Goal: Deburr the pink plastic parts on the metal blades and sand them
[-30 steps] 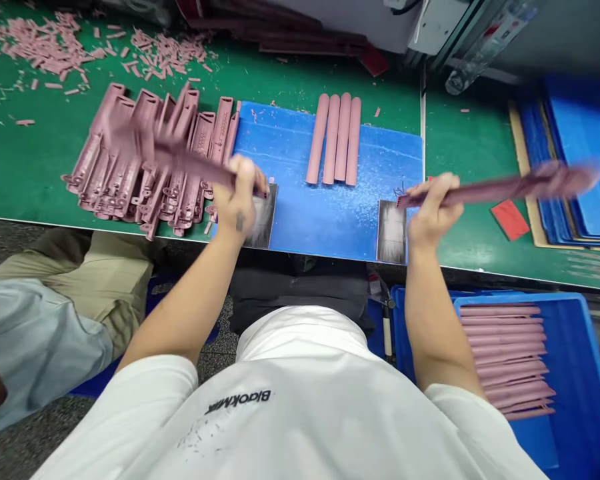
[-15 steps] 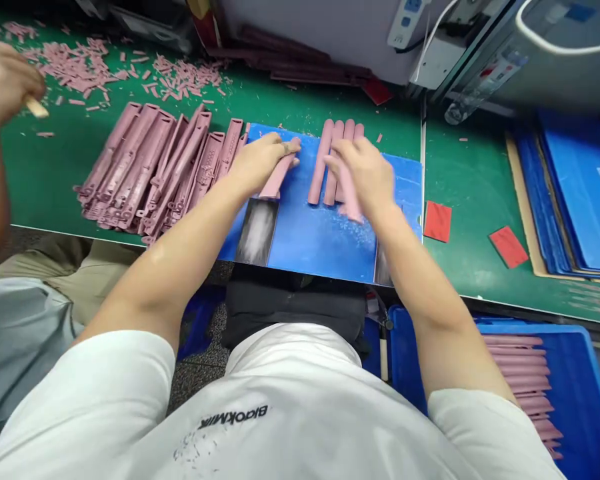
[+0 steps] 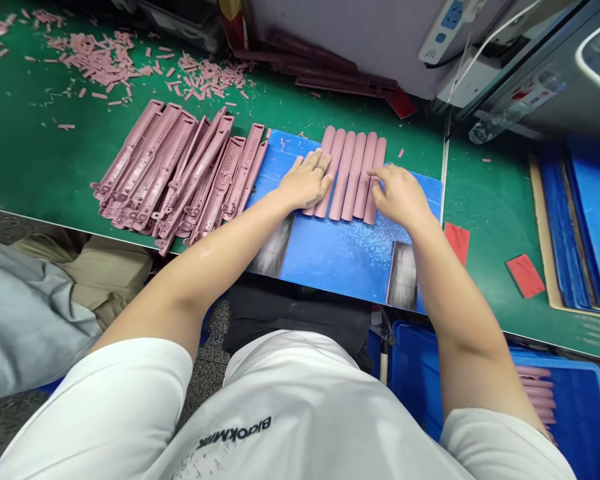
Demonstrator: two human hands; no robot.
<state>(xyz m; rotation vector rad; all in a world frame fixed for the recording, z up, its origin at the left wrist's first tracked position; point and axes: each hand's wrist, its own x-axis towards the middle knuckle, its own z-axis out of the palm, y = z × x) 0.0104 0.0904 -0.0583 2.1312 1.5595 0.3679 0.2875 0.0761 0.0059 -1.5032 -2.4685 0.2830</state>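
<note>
Several rounded pink plastic shells (image 3: 353, 172) lie side by side on a blue board (image 3: 340, 253) at the table's front edge. My left hand (image 3: 307, 180) lies flat on the leftmost shells, fingers spread. My right hand (image 3: 400, 193) rests on the rightmost shell, fingers slightly curled against its side. Neither hand is closed around a piece. To the left of the board lies a fanned pile of pink moulded parts (image 3: 180, 173) with their ribbed insides up.
Pink offcuts (image 3: 110, 60) litter the green table at the back left. Two red pads (image 3: 525, 275) lie right of the board, with stacked blue sheets (image 3: 590, 220) beyond. A blue crate (image 3: 570, 413) holding pink shells stands below right. Another person's grey sleeve (image 3: 25, 327) is at left.
A second ago each hand held a long pink piece out to its side. Both pieces were then laid on the board, and now both hands press against the row of shells.
</note>
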